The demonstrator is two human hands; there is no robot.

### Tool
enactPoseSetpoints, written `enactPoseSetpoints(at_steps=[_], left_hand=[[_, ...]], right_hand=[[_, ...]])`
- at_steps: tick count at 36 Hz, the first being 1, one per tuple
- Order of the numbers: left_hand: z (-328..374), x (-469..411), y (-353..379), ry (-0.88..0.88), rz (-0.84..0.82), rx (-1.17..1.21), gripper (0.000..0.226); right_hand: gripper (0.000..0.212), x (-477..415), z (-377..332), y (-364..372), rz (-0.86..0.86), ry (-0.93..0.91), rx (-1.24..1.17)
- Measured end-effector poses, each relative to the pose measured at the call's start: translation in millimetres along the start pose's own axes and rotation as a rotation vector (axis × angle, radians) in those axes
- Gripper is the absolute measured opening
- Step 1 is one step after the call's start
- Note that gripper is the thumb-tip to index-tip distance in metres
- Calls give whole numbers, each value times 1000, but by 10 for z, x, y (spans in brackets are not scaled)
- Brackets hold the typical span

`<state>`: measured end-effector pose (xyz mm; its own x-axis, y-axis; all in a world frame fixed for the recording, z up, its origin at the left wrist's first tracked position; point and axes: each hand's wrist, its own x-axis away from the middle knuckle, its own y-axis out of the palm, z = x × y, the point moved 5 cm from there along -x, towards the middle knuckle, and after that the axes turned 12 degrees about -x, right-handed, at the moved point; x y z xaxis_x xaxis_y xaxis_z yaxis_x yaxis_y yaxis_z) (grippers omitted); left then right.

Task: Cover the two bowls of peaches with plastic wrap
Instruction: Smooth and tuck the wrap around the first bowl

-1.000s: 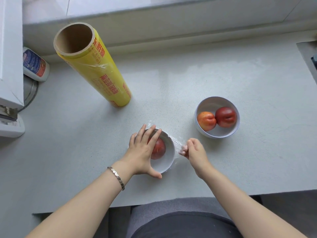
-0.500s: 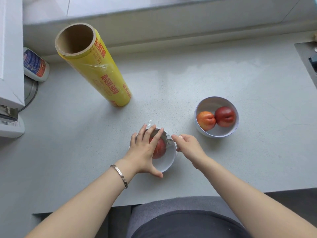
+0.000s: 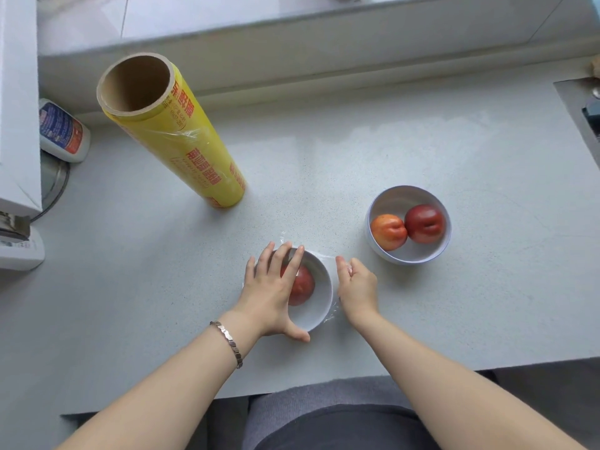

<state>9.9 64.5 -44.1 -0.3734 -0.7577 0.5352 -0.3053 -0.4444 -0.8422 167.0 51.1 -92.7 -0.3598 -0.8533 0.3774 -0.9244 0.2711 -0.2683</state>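
Observation:
A small white bowl near the counter's front edge holds a red peach under a sheet of clear plastic wrap. My left hand lies flat on top of the wrap with its fingers spread and its thumb at the bowl's near rim. My right hand presses against the bowl's right side, fingers straight along the wrap. To the right stands a second white bowl with two peaches, uncovered. A tall yellow roll of plastic wrap stands upright at the back left.
A white bottle with a blue and red label lies at the far left beside a white appliance. A raised ledge runs along the back. A dark recess cuts into the counter at the right edge.
My right hand moved from pinching the wrap at the bowl's right to lying straight against the bowl's side. My left hand stayed on top of the bowl.

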Motion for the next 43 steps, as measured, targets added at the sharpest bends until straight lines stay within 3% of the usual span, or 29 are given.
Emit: enactPoseSetpoints(at_steps=[6, 10, 12, 17, 21, 27, 32, 43], left_hand=[[-10, 31, 41, -115, 32, 108, 143], [-27, 48, 45, -282, 72, 236, 141], [-27, 60, 58, -393, 80, 305, 139], [19, 77, 23, -522, 92, 490, 138], [-21, 45, -97, -356, 52, 317, 143], [-73, -89, -148, -87, -49, 42, 144], [-46, -178, -138, -95, -79, 55, 141], [78, -221, -161, -88, -73, 94, 138]], right_hand=[[46, -102, -3, 106, -112, 178, 69], [47, -85, 47, 108, -253, 473, -377], [49, -34, 61, 93, -351, 533, -439], [23, 47, 58, 139, -450, 468, -363], [15, 7, -21, 196, -450, 419, -400], [19, -88, -171, 190, -351, 311, -426], [21, -127, -266, 109, -107, 135, -401], [12, -130, -331, -124, 164, -44, -143]])
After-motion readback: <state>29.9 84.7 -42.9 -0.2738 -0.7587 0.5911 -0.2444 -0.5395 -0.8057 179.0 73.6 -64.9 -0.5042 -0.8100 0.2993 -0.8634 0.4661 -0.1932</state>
